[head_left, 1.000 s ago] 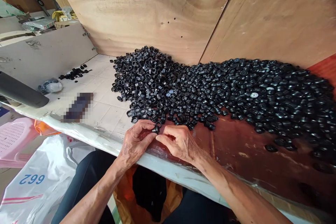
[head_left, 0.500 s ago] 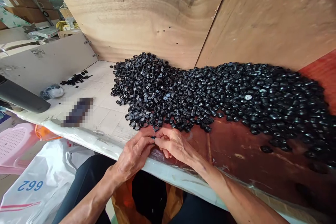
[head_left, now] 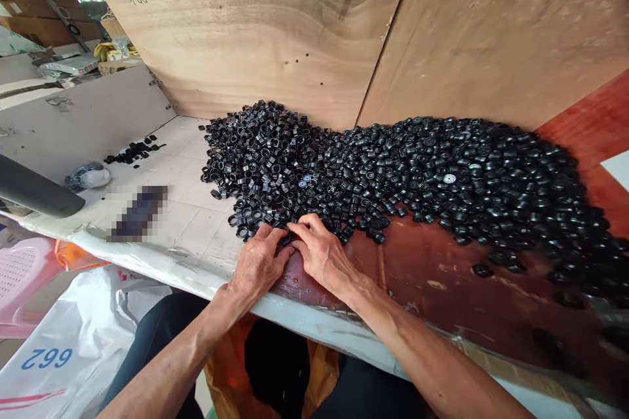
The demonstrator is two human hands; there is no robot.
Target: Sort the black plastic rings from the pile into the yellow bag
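A wide heap of small black plastic rings and caps (head_left: 393, 170) covers the table from the middle to the far right. My left hand (head_left: 259, 262) and my right hand (head_left: 322, 252) rest side by side at the heap's near edge, fingertips together on a small black part (head_left: 285, 237). Both hands' fingers are bent and pinched close around it. Loose rings (head_left: 248, 219) lie just beyond my left fingers. A few lighter caps (head_left: 449, 178) show in the heap.
Plywood boards (head_left: 275, 33) stand behind the heap. A small group of black parts (head_left: 130, 150), a clear bag (head_left: 88, 177) and a dark bar (head_left: 34, 190) lie on the left. Below the table edge sit a white sack (head_left: 63, 347), a pink stool (head_left: 22, 272) and an orange bag (head_left: 230, 373).
Both hands slid forward from the table's near edge up to the heap, still pinched together on the small black part. The camera tilted slightly.
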